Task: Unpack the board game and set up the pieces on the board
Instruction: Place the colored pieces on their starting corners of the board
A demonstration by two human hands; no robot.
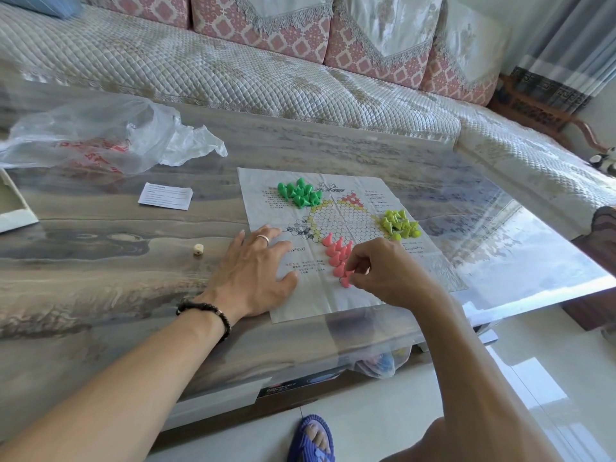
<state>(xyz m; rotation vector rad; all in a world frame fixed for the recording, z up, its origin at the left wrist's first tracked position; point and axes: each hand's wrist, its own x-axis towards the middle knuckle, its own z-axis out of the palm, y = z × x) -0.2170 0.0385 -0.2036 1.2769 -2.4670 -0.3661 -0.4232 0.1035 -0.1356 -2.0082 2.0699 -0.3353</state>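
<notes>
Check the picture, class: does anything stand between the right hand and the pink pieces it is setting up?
Nothing visible does. The right hand already pinches a pink piece at the near end of the pink pieces on the paper board.

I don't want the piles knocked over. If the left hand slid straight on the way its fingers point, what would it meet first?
Probably no pile. The left hand lies flat on the paper board, fingers aimed at the printed hexagon grid, passing between the green pieces and pink pieces.

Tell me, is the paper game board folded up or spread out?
Spread out. The paper game board lies flat on the table, creases showing, with the left hand pressing on it.
</notes>
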